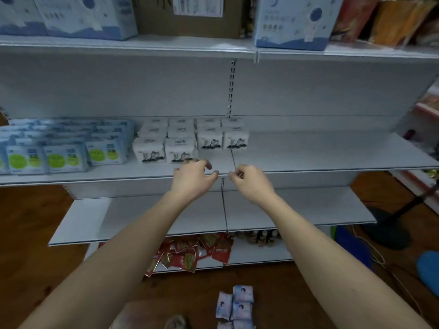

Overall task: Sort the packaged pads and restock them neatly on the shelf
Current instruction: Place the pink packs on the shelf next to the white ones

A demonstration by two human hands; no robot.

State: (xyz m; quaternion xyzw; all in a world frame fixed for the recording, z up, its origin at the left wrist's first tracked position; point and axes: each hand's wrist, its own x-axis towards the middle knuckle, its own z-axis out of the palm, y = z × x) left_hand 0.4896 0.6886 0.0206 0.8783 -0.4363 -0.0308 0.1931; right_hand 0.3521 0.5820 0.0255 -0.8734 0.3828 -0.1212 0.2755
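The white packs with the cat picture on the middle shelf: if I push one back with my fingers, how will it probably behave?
The white cat packs look puffy and film-wrapped, so one probably dents softly rather than staying stiff. They seem light for their bulk, so one likely slides easily on the smooth shelf. Standing upright on a narrow base, a high push may tip it.

Both arms outstretched; left hand (193,178) and right hand (250,180) side by side, fingers loosely curled (holding nothing).
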